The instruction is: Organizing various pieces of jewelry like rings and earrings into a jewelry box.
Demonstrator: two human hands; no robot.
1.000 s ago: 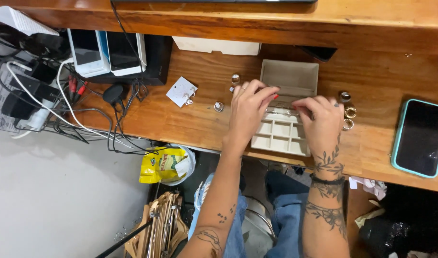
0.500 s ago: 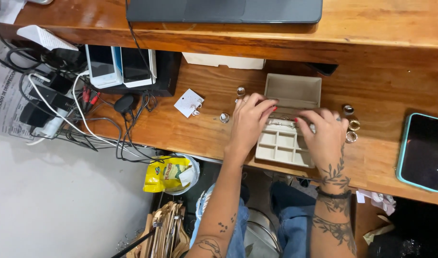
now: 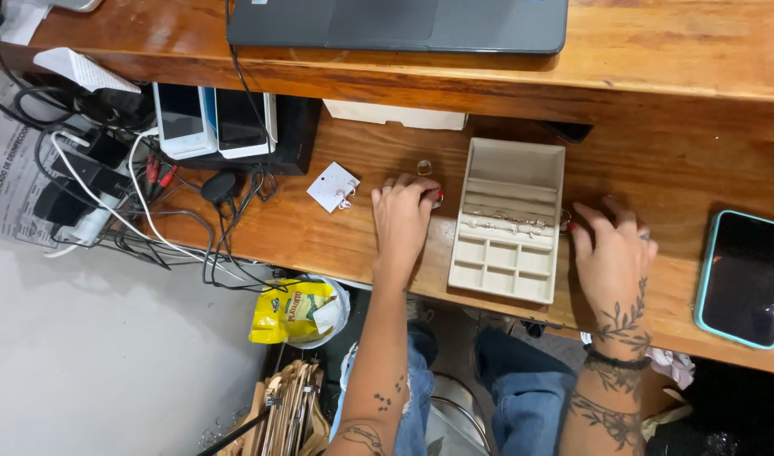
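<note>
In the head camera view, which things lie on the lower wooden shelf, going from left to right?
White earring card → left hand → open beige jewellery box → right hand → phone with a teal case.

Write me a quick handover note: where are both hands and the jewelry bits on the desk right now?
Left hand: on the desk left of the beige jewelry box, fingertips on a small ring; whether it is gripped cannot be told.
Right hand: flat on the desk right of the box, fingers at its edge, holding nothing visible.
Box: open, a thin chain lying across its middle rows; the lower square compartments look empty.
Loose on the desk: another ring above the left hand, a white earring card further left.
Phone lies far right.
</note>
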